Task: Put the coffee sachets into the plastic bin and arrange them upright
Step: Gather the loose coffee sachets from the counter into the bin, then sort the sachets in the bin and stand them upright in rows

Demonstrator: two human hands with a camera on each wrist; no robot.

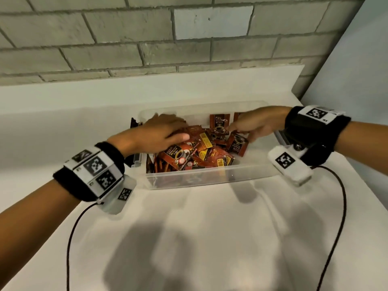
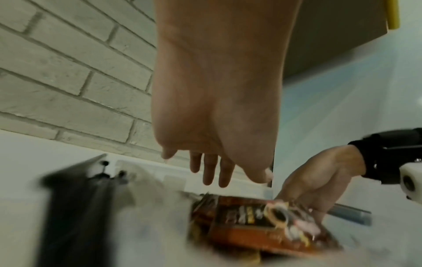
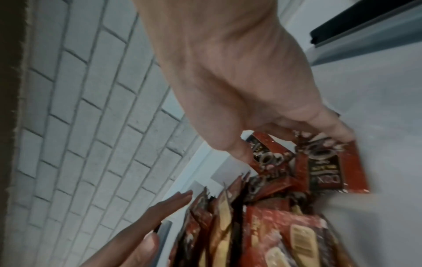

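Observation:
A clear plastic bin (image 1: 210,178) stands on the white counter and holds a loose pile of red-brown coffee sachets (image 1: 189,156). Some stand on edge at the left end, while others lie flat or tilted. My left hand (image 1: 178,132) lies flat over the left part of the pile with its fingers straight (image 2: 212,173) and grips nothing. My right hand (image 1: 241,131) reaches into the bin's right end. Its thumb and fingers pinch the top of one tilted sachet (image 1: 238,144), seen closer in the right wrist view (image 3: 331,171). One sachet (image 1: 219,121) stands upright against the far wall.
Dark latch handles sit at the bin's left end (image 1: 134,122) and right end (image 1: 281,137). A grey brick wall (image 1: 147,38) rises behind the counter's raised back ledge. The counter ends at its right edge (image 1: 357,171). Cables hang from both wrist bands.

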